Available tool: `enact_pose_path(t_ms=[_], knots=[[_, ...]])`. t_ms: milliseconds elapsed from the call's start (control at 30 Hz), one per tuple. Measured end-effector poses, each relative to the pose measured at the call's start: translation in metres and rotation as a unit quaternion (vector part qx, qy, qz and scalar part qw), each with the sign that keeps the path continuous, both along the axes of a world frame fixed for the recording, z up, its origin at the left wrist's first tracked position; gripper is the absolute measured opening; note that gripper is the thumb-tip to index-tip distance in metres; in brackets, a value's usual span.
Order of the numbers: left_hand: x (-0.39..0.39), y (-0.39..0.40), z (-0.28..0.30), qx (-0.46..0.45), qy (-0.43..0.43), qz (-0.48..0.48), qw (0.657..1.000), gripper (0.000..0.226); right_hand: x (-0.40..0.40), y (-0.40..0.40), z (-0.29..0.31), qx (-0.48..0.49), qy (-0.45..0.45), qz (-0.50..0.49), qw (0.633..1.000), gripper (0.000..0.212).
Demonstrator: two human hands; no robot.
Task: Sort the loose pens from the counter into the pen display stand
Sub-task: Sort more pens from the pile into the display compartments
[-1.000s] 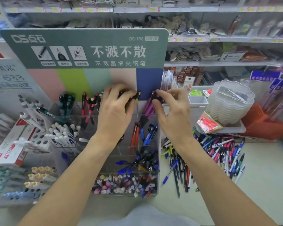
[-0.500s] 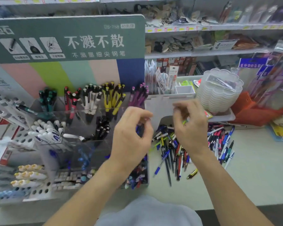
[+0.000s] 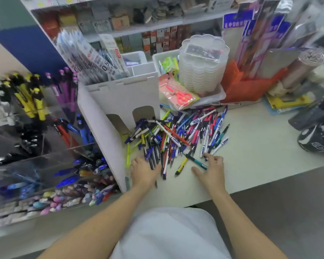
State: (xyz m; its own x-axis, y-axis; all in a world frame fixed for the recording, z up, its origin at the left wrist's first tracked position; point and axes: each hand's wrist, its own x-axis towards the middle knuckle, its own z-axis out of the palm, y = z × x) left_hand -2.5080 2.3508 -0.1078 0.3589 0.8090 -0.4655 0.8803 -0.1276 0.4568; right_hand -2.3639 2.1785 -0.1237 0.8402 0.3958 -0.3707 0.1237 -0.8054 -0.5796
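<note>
At the left of the frame stands the clear pen display stand [image 3: 45,146], its tiers already packed with yellow, purple, red and blue pens grouped by colour, which suggests each compartment is meant for one kind. Just right of it, a white cardboard display box [image 3: 123,98] rises from the pale desk [image 3: 260,156].

In the centre of the frame, a heap of loose pens [image 3: 180,135] lies fanned across the desk against the foot of the white box, not yet sorted.

At the near edge of that heap, the left hand [image 3: 143,171] lies palm down, fingers spread and fairly straight, resting on the ends of several dark pens. It seems to be gathering them; it grips none that can be seen.

Further right, the right hand [image 3: 210,170] is also spread flat, fingertips touching a teal pen [image 3: 195,160] lying at the heap's edge, with nothing pinched.

At the upper right sit stacked clear containers [image 3: 204,64] and packaged scissors [image 3: 178,94].
</note>
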Motion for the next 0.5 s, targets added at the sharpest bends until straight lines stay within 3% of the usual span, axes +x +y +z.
enact_pose_path(t_ms=[133, 267, 333, 400, 500], knots=[[0.026, 0.0, -0.01, -0.053, -0.038, 0.063, 0.996, 0.082, -0.006, 0.028, 0.001, 0.037, 0.028, 0.03, 0.998, 0.043], [0.046, -0.001, -0.013, -0.038, -0.044, 0.079, 0.995, 0.098, -0.014, 0.05, 0.003, 0.09, 0.139, -0.035, 0.986, 0.052], [0.05, 0.0, -0.012, -0.026, -0.018, 0.06, 0.998, 0.102, -0.012, 0.057, 0.0, 0.089, 0.152, -0.036, 0.984, 0.047], [0.05, 0.002, -0.014, -0.014, -0.003, 0.023, 1.0, 0.093, -0.009, 0.064, 0.0, 0.078, 0.162, -0.024, 0.983, 0.035], [0.045, 0.009, -0.013, -0.019, -0.019, -0.026, 0.999, 0.051, -0.003, 0.075, 0.001, 0.091, 0.165, -0.013, 0.982, 0.032]])
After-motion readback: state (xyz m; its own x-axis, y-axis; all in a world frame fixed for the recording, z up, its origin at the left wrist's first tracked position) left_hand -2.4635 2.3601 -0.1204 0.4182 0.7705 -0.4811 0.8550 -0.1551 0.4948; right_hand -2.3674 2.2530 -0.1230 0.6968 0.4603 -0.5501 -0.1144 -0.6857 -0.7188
